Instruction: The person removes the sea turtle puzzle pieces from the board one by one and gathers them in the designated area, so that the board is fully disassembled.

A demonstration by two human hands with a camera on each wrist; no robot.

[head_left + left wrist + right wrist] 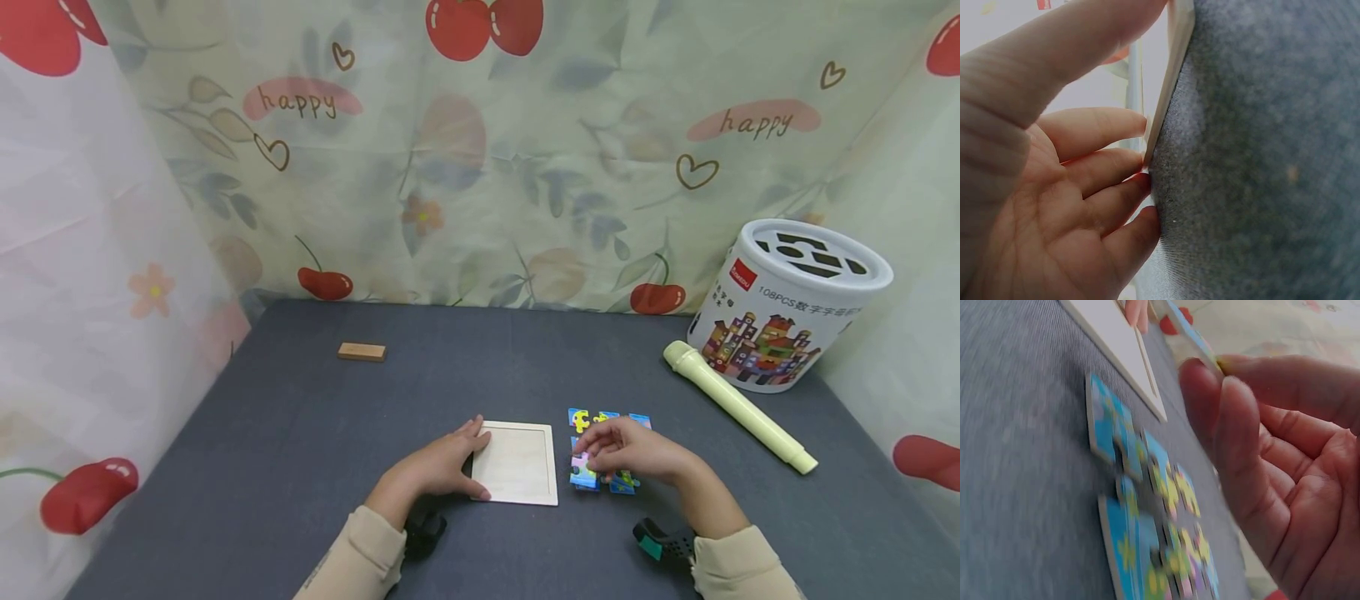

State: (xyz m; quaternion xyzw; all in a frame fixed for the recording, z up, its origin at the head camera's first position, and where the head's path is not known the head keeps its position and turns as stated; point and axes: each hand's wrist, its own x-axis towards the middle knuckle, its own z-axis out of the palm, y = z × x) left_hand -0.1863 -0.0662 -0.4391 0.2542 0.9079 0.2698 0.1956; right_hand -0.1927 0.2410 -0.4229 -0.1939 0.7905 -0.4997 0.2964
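Note:
A shallow square wooden puzzle tray (521, 467) with a raised rim lies bare on the table. My left hand (442, 467) rests on the tray's left side, thumb at the near corner and fingers spread along the edge; the left wrist view shows those fingertips (1138, 161) touching the rim. To the right of the tray, my right hand (637, 450) pinches a jigsaw piece (1192, 334) between thumb and index finger, lifted above the table. Beneath it lie several blue and yellow jigsaw pieces (1132, 540), partly hidden by the hand in the head view.
A white lidded bucket (787, 308) stands at the back right. In front of it lies a pale yellow tube with a wider end (738, 408). A small wooden block (362, 352) sits at the back left. Patterned curtains (480, 183) border the dark table (262, 475).

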